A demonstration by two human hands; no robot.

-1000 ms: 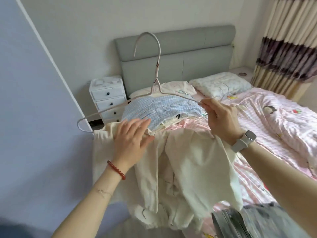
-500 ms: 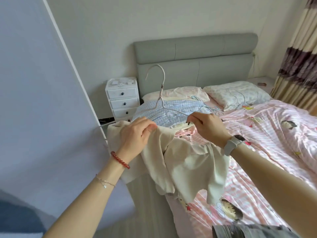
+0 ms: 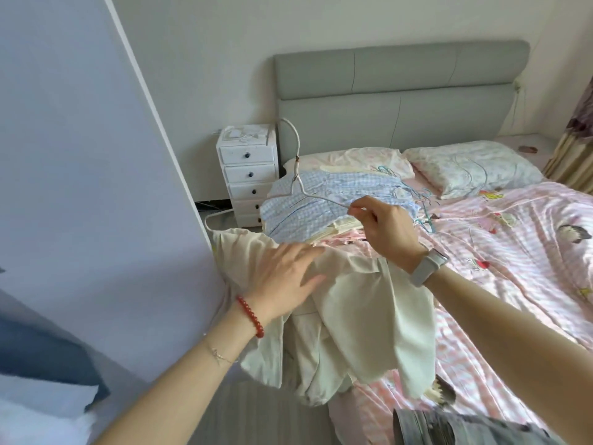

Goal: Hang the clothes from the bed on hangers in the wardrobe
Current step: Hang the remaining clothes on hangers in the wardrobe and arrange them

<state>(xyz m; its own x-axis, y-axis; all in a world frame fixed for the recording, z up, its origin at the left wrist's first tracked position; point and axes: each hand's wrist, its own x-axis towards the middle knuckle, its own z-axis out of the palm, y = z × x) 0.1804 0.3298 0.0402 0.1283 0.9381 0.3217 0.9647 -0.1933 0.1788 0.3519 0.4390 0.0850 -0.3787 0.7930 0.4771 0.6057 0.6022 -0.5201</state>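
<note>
- Wire hanger (image 3: pixel 296 162): its lower bar and left shoulder are hidden inside the cream garment (image 3: pixel 353 303).
- Right hand (image 3: pixel 386 229): fingertip contact with the wire is too small to resolve.
- Curtain (image 3: pixel 577 149): cut off at the right edge.
- Grey item (image 3: pixel 449 427), lower right: cropped by the bottom edge, unidentifiable.
- Nightstand (image 3: pixel 248 175) top: items indistinct.

small white drawer chest (image 3: pixel 247 175) beside grey padded headboard (image 3: pixel 398 91). two pillows (image 3: pixel 471 167) below headboard. striped curtain (image 3: pixel 577 136) at right edge. pale wall (image 3: pixel 208 59) behind.
</note>
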